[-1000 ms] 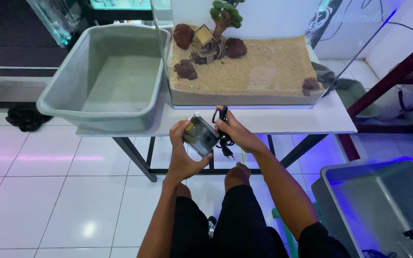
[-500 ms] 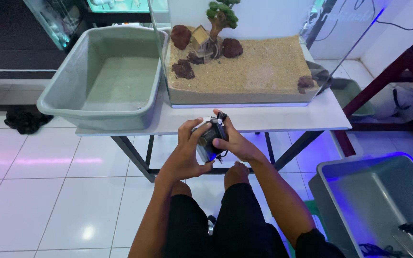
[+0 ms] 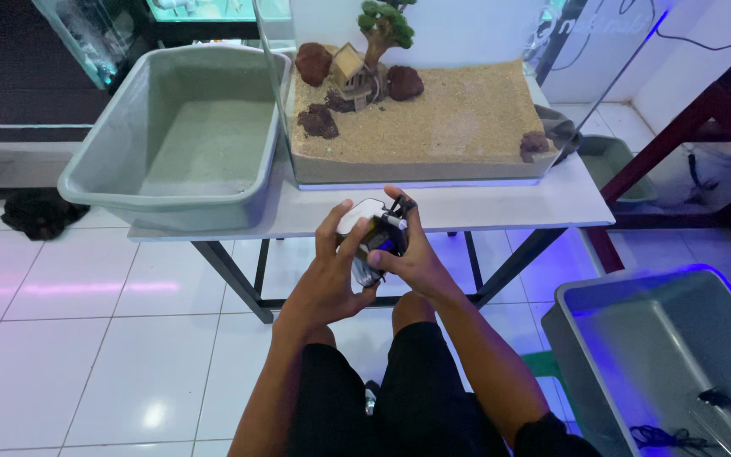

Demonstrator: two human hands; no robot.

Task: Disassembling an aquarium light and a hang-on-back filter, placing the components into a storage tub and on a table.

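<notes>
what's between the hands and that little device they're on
Nothing visible: the left hand and right hand both touch the device directly, holding it in front of the table edge.

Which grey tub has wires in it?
The grey tub on the floor, lower right, has dark wires inside. The grey tub on the table holds none.

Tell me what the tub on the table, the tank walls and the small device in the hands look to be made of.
Grey tub: likely moulded plastic, matt, with a rolled rim and rounded corners.
Tank walls: clear glass or acrylic; the sand shows through them and the edges glint.
Small device, held by the left hand and right hand: apparently hard plastic, dark with a pale face; too small to be sure.
</notes>
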